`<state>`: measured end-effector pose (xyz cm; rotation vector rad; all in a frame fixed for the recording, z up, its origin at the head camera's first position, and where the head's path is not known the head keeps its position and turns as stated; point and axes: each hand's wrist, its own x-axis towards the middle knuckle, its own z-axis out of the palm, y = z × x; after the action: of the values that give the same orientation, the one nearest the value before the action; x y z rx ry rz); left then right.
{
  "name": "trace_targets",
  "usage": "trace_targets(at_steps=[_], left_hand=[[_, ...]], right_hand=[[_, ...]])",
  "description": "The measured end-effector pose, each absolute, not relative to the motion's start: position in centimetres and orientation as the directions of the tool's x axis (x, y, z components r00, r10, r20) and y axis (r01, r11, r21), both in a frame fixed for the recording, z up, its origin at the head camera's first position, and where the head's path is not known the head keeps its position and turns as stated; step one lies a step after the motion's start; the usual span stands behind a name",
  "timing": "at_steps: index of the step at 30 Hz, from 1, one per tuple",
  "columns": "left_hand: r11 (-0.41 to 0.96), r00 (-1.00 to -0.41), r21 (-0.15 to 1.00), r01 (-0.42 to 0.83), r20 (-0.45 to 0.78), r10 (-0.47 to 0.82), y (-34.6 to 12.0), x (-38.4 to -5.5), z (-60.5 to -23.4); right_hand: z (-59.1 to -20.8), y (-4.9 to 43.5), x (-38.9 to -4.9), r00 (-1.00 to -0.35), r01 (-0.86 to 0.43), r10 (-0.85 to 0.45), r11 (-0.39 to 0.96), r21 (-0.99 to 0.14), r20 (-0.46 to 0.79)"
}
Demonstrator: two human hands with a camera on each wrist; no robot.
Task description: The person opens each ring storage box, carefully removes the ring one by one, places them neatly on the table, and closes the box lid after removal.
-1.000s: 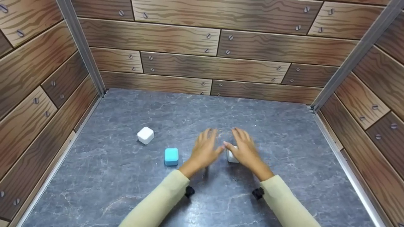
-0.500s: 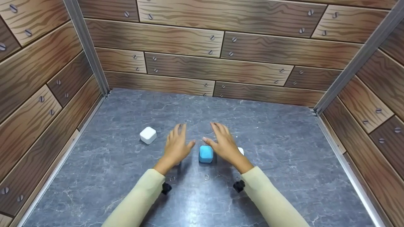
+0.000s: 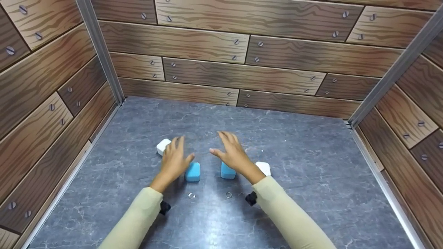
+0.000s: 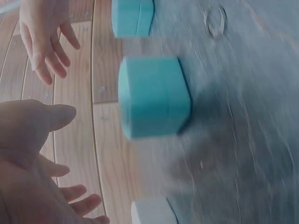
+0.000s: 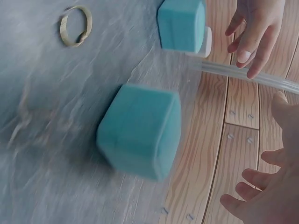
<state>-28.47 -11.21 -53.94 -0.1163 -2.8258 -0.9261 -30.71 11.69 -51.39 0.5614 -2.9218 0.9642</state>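
Standing side by side near the middle of the floor, the left turquoise block (image 3: 193,173) and the right turquoise block (image 3: 227,172) are well apart. The left hand (image 3: 173,160) hovers beside the first, the right hand (image 3: 236,155) over the second, partly hiding it; both are spread wide with thumbs held away from relaxed fingers. Farther out lie one white block (image 3: 162,146), partly behind the left fingers, and another white block (image 3: 264,168) beside the right wrist. Toward the person rest a left ring (image 3: 191,196) and a right ring (image 3: 228,195). Beneath is a grey-blue floor (image 3: 311,155) with pale marble veins and a bright glare (image 3: 213,235) at the front. Around it rise a back wall (image 3: 207,74), left wall (image 3: 41,114) and right wall (image 3: 412,121), printed with wooden planks and slotted screws. Grey metal strips cover both rear corners, the left strip (image 3: 100,52) and right strip (image 3: 387,79).
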Motion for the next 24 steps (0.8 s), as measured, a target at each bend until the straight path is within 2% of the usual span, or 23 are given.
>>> trace_targets(at_steps=[5,18,24], left_hand=[[0.802,-0.982,0.588,0.102,0.188,-0.013,-13.3,-28.5,-54.1],[0.730,-0.992,0.683,0.013,0.100,-0.076,-18.1,-29.5,-55.8],[0.684,-0.994,0.730,0.010,0.083,-0.074,-19.7,-30.5,-57.1]], right_hand=[[-51.2,9.6,-31.2,-0.918,-0.370,-0.381,0.731,-0.574,0.106],[-51.4,3.7,-32.5,-0.899,-0.371,-0.436,0.701,-0.610,0.047],[-52.1,1.2,-33.3,-0.923,-0.312,-0.384,0.702,-0.640,0.029]])
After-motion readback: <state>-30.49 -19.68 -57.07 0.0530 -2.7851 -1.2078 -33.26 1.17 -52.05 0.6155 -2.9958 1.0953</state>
